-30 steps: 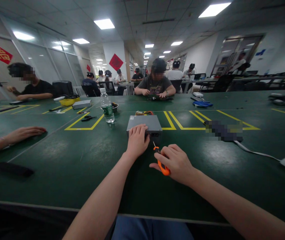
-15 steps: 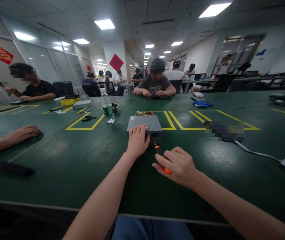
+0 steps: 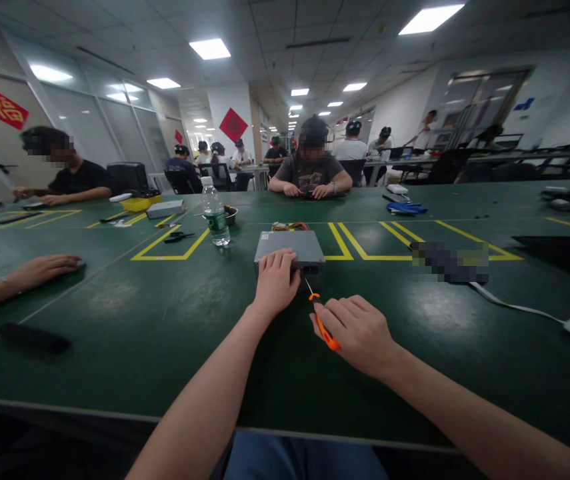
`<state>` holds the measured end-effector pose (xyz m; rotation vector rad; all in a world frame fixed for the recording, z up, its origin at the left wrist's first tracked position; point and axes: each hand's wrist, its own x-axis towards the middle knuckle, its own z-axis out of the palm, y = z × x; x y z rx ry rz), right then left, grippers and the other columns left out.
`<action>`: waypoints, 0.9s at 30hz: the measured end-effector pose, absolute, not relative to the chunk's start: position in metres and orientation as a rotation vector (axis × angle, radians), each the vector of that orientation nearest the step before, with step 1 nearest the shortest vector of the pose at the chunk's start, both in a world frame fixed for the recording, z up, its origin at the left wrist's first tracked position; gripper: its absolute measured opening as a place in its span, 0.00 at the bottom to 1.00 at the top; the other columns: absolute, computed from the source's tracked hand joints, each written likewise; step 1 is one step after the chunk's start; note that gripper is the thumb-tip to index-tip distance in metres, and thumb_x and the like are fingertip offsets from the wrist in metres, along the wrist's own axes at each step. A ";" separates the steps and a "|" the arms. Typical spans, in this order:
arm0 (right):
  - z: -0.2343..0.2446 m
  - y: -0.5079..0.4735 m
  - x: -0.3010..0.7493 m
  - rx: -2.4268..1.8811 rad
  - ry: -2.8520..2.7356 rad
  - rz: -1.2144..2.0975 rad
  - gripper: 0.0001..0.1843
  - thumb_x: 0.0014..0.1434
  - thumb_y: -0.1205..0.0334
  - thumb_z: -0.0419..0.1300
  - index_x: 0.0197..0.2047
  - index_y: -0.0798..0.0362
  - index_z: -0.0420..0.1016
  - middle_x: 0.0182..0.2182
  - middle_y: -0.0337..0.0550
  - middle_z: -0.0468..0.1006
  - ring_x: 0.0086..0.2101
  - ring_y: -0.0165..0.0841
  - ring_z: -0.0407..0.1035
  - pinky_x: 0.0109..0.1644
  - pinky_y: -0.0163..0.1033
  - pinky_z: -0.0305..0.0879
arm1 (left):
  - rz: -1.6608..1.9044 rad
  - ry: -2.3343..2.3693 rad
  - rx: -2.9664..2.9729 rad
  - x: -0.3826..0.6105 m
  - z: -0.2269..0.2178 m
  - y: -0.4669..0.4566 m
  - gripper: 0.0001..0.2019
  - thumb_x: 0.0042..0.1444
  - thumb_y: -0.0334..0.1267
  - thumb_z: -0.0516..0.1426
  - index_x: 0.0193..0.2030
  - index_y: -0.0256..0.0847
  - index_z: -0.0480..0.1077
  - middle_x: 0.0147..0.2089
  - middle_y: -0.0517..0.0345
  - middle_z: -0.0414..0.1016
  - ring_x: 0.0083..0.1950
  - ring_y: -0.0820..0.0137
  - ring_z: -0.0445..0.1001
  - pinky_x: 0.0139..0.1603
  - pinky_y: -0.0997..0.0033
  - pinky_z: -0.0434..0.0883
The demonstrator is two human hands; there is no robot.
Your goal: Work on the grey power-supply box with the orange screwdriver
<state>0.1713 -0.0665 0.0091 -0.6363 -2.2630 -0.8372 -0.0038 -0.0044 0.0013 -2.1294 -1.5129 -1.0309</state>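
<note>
- Left hand [image 3: 275,283], centre of frame: fingers together, laid flat over the near top edge of the box [image 3: 292,244]. It presses down and does not wrap around it.
- Box: grey, flat on the green worktop [image 3: 165,320], just above my hands, with yellow floor-tape lines behind it.
- Right hand [image 3: 357,330], just right of centre: curled shut around the orange handle of the screwdriver [image 3: 323,323]. The thin shaft points up-left at the box's front face. I cannot tell whether the tip touches.
- Risk, my read: the shaft comes in at a slant. If it rides out of a screw head, the tip skates toward the left fingers just beside it.
- Risk: the box is held by downward pressure only, so a sideways shove from the tool could slide it on the smooth worktop.
- Bottle [image 3: 215,215] stands upper left of the box, near enough to be tipped by a sliding box.
- White cable [image 3: 509,305] lies at right, well apart from my forearm.
- Co-worker's hand [image 3: 42,270] rests at the left edge, well apart.
</note>
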 end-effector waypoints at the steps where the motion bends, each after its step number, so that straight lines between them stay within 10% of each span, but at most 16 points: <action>1: 0.010 -0.065 0.172 -0.627 -2.243 -0.849 0.04 0.57 0.68 0.55 0.33 0.56 0.70 0.24 0.39 0.70 0.25 0.30 0.61 0.31 0.38 0.53 | -1.032 -1.511 -2.131 -0.004 0.001 -0.004 0.14 0.54 0.34 0.52 0.48 0.42 0.62 0.54 0.54 0.67 0.56 0.64 0.62 0.56 0.61 0.57; 27: 0.012 -0.055 0.178 -0.509 -2.110 -0.654 0.07 0.54 0.69 0.57 0.25 0.55 0.64 0.19 0.36 0.67 0.19 0.25 0.58 0.24 0.33 0.53 | -1.027 -1.525 -2.131 -0.003 0.002 -0.005 0.13 0.54 0.34 0.52 0.47 0.42 0.62 0.54 0.53 0.67 0.55 0.63 0.63 0.55 0.60 0.58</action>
